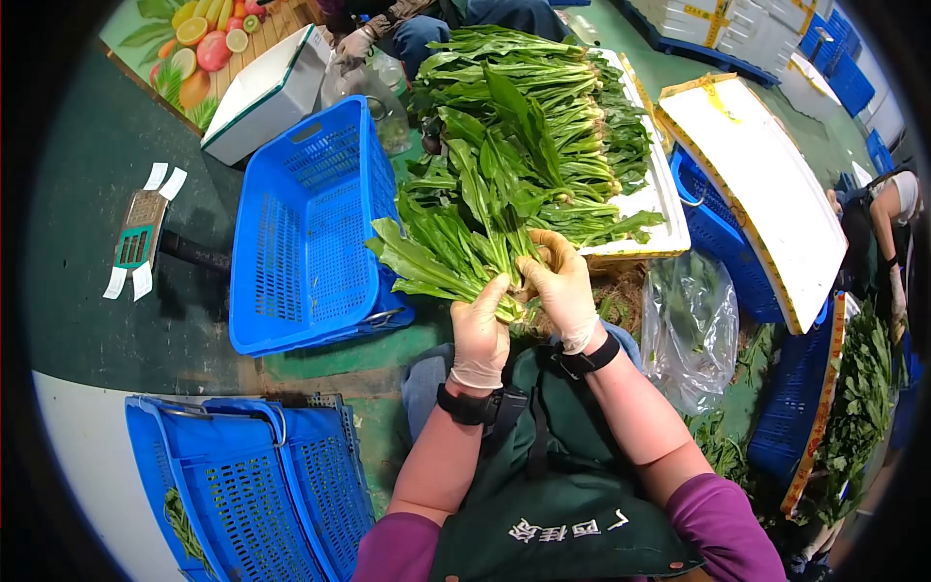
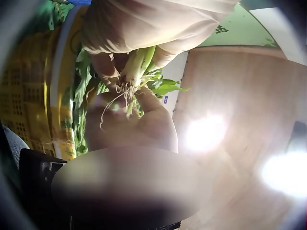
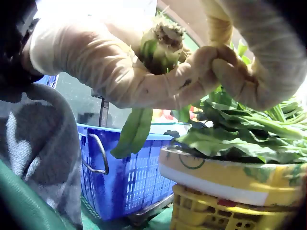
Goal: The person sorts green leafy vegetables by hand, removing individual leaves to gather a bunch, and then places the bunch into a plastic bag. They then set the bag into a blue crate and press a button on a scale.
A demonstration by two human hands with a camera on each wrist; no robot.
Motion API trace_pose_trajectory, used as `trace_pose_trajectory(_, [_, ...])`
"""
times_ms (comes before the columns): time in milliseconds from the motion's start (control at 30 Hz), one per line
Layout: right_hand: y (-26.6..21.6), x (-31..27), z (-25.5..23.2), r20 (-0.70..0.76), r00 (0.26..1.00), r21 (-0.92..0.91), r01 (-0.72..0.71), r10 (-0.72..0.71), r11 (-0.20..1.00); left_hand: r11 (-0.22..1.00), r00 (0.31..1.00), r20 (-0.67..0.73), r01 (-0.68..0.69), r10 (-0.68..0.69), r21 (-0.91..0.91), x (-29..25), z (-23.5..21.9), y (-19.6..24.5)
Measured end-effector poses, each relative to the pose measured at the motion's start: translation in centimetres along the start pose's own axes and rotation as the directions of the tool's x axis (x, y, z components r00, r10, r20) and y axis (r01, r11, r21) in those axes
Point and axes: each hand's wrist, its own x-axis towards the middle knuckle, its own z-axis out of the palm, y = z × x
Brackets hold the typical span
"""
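Both gloved hands meet at the root end of a bunch of long green leaves (image 1: 427,257) in the head view. The left hand (image 1: 480,335) grips the bunch near its roots, thumb on top. Beside it the right hand (image 1: 562,291) pinches stems at the bunch's right side. Pale stems with thin roots (image 2: 128,88) show between the fingers in the left wrist view. In the right wrist view, a soil-marked root end (image 3: 165,40) sticks out of the left hand (image 3: 120,72), whose fingers touch those of the right hand (image 3: 266,57).
A white foam box (image 1: 669,199) heaped with leafy bunches (image 1: 582,116) stands ahead. To the left is a blue crate (image 1: 247,320); more blue crates (image 1: 242,475) stand at lower left. A clear plastic bag (image 1: 689,330) lies right of the hands. Another person's gloved hand (image 1: 357,44) shows beyond.
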Motion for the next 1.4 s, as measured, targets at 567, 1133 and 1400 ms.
trace_pose_trajectory(567, [1.0,0.7,2.3,0.231,0.863,-0.666,0.477,-0.45,0.573,0.975,1.0,0.023,-0.014,0.019,-0.223,0.1,-0.5,2.5])
trace_pose_trajectory(1133, [-1.7,-1.3,3.6,0.181,0.895,-0.617,0.426,-0.408,0.661,0.982,0.975,-0.146,-0.177,0.165,-0.068,-0.7,1.2,2.8])
trace_pose_trajectory(1400, [-0.7,-0.6,2.9,0.187,0.896,-0.565,0.433,-0.402,0.702,0.98,0.966,-0.168,-0.201,0.197,-0.004,-0.5,1.2,2.6])
